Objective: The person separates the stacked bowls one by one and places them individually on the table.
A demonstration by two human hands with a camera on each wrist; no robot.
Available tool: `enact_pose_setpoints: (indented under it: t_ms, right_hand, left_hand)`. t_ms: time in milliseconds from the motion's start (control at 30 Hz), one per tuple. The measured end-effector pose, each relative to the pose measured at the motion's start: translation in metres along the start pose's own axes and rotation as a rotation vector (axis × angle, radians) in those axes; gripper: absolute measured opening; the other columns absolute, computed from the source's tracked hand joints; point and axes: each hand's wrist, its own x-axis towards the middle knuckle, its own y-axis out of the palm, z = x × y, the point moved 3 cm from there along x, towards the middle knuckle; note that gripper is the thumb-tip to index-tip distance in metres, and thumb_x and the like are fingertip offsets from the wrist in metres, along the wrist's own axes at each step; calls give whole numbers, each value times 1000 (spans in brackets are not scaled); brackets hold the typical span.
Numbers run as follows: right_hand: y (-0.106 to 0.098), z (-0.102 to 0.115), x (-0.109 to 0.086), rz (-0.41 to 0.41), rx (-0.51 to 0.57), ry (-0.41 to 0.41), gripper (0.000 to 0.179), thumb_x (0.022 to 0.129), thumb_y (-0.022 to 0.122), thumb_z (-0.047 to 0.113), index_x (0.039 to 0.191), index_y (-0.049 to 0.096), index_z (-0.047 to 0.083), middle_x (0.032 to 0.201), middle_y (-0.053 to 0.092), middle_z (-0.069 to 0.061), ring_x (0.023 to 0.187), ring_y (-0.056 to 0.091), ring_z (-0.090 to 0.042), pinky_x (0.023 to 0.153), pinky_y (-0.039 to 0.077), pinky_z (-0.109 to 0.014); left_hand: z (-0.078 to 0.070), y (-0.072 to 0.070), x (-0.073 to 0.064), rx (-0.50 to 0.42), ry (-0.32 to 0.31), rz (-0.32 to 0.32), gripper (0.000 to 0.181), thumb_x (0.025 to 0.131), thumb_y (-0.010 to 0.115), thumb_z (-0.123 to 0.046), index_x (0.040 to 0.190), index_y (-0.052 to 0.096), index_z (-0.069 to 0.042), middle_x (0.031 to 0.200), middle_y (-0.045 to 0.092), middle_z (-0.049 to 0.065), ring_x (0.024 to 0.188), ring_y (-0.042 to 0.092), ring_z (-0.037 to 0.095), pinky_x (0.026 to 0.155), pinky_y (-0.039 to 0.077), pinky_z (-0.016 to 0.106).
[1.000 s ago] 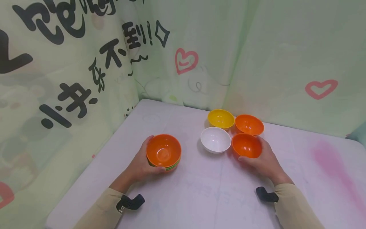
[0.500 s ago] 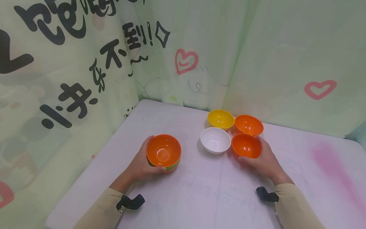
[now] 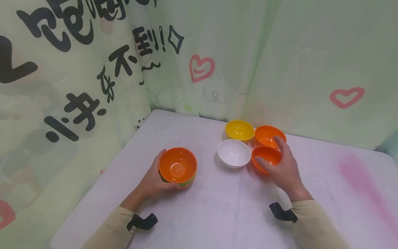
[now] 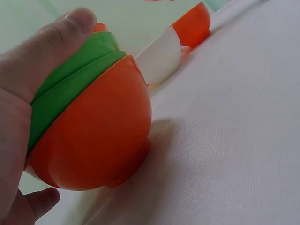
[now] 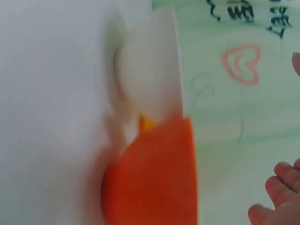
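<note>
My left hand point(image 3: 155, 181) grips a stack of bowls point(image 3: 178, 165) by its left side. The stack has an orange bowl on top; in the left wrist view, green bowls point(image 4: 77, 77) sit inside a lower orange bowl point(image 4: 105, 129). My right hand point(image 3: 286, 171) hovers over the right edge of the front orange bowl point(image 3: 263, 152), thumb and fingers spread apart, holding nothing. Left of that bowl stands a white bowl point(image 3: 234, 155). Behind these two are a yellow bowl point(image 3: 239, 130) and another orange bowl point(image 3: 266, 134), partly covered by my right fingers.
The bowls stand on a table with a white cloth point(image 3: 211, 211), which has a pink stain point(image 3: 360, 176) on the right. A pale green printed curtain point(image 3: 295, 69) hangs along the back and left edges of the table.
My right hand has let go of the front orange bowl and lifted slightly above it. The left hand and its stack have stayed in place.
</note>
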Motion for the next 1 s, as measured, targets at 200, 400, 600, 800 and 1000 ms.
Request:
enact_pose_setpoints:
  t_ms: [200, 400, 600, 800, 1000]
  right_hand:
    - [28, 37, -5, 95, 75, -169, 91, 85, 81, 26, 156, 27, 4, 156, 34, -17, 138, 37, -42, 107, 37, -62]
    - [71, 61, -7, 299, 145, -190, 97, 81, 84, 35, 158, 27, 16, 159, 32, -7, 137, 39, -41, 102, 44, -59]
    - [116, 76, -11, 453, 172, -208, 101, 78, 84, 43, 159, 27, 22, 161, 32, -4, 138, 40, -39, 104, 42, -59]
    - [146, 85, -13, 496, 200, -195, 100, 76, 86, 39, 158, 31, 20, 160, 34, -5, 139, 39, -34, 107, 40, -56]
    - [165, 88, -13, 528, 212, -175, 110, 72, 88, 42, 159, 27, 14, 157, 36, 2, 142, 36, -21, 112, 36, -51]
  left_hand:
    - [2, 1, 0, -26, 13, 13, 122, 69, 93, -33, 158, 13, -9, 153, 38, 9, 139, 37, 30, 106, 41, 54]
    - [3, 2, 1, -61, 56, 19, 116, 67, 94, -29, 156, 20, -14, 149, 42, 4, 135, 40, 27, 105, 44, 51]
    - [3, 2, 0, -48, 84, 32, 109, 68, 94, -29, 153, 25, -17, 147, 44, 1, 134, 41, 25, 106, 43, 52]
    - [1, 2, 0, -29, 75, 33, 109, 68, 94, -27, 152, 26, -17, 146, 44, 1, 133, 42, 24, 105, 44, 51]
    - [1, 2, 1, -6, 65, 28, 110, 68, 94, -27, 153, 25, -15, 147, 43, 3, 134, 42, 25, 105, 44, 50]
